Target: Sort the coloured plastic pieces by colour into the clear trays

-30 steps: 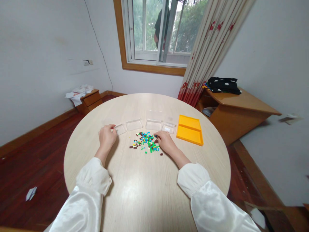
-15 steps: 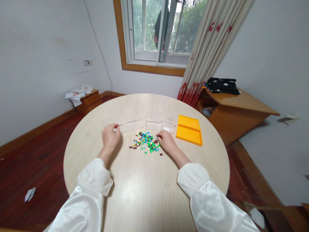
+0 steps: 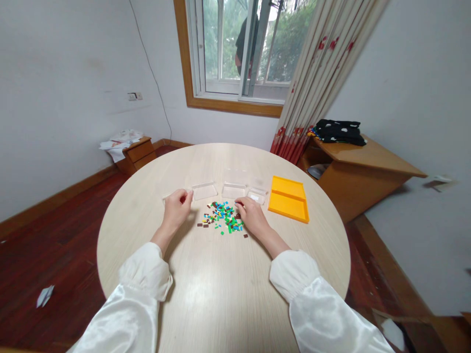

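Note:
My left hand (image 3: 177, 210) is just left of the pile, its thumb and index finger curled together by the near left corner of a clear plastic box (image 3: 205, 191). What the fingertips hold, if anything, is too small to make out. At the right side of a pile of small toy bricks (image 3: 222, 211), green, blue, brown and yellow, my right hand (image 3: 253, 218) rests low. Its fingertips pinch what looks like a small blue brick (image 3: 236, 203). Another small clear box (image 3: 177, 197) is mostly hidden behind my left hand.
Beyond the pile stand more clear boxes, a larger one (image 3: 234, 190) and a smaller one (image 3: 256, 195). A yellow two-part tray (image 3: 289, 198) lies on the round table (image 3: 213, 294) at the right. A person (image 3: 246, 44) is visible outside the window.
My left hand has moved right, away from the small left box toward the pile. My right hand has shifted slightly left and up, the blue spot staying at its fingertips.

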`<action>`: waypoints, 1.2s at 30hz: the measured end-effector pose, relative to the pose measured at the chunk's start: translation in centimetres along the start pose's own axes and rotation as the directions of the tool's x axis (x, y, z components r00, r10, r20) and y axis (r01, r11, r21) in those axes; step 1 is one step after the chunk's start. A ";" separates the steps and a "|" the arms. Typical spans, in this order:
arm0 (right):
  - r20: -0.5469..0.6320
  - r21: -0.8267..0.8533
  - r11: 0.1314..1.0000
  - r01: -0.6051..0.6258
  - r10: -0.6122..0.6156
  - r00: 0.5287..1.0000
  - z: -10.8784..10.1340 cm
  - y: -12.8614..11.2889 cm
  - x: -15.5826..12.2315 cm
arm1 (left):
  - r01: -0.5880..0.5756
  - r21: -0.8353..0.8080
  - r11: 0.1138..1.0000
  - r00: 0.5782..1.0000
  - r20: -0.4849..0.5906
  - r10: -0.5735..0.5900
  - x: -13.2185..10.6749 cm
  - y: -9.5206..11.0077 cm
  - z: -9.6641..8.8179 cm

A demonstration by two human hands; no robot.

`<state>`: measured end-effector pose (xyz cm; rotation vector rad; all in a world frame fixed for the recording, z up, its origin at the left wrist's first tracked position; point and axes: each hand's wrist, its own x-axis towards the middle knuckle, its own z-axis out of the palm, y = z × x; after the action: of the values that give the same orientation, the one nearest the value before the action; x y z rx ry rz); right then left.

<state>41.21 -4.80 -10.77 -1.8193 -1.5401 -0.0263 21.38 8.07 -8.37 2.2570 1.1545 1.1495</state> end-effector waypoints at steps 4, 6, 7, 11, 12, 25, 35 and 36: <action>0.010 0.067 0.996 0.059 -0.060 0.998 0.4 -1.0 -0.1 | -0.111 -0.086 0.990 0.988 0.100 0.119 -0.2 0.9 0.0; 0.015 0.103 0.993 0.063 -0.065 0.998 0.5 -1.4 -0.2 | -0.141 -0.099 0.985 0.978 0.138 0.154 -0.2 1.2 -0.1; 0.016 0.127 0.990 0.057 -0.060 0.998 0.6 -1.7 -0.3 | -0.154 -0.108 0.982 0.973 0.158 0.170 -0.3 1.4 -0.1; 0.020 0.270 0.963 -0.007 0.002 1.000 1.0 -2.5 -0.6 | -0.204 -0.170 0.964 0.941 0.238 0.241 -0.6 1.7 0.0; 0.026 0.311 0.950 -0.025 0.018 0.999 1.1 -2.7 -0.7 | -0.211 -0.189 0.959 0.930 0.263 0.256 -0.8 1.7 0.0; 0.064 0.527 0.848 -0.053 0.023 0.998 2.0 -3.8 -1.1 | -0.234 -0.398 0.887 0.795 0.446 0.410 -1.6 2.0 1.3; 0.127 0.095 0.994 0.059 -0.071 0.989 1.9 -2.3 -1.2 | -0.040 -0.126 0.991 0.956 0.282 0.075 -0.8 1.3 0.7; 0.153 0.042 0.997 0.067 -0.073 0.986 2.0 -2.1 -1.3 | -0.015 -0.094 0.995 0.972 0.232 0.037 -0.6 1.0 0.5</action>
<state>38.21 -4.80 -11.70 -1.7728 -1.7004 0.1110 22.12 7.02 -8.38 2.2706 0.9630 0.8961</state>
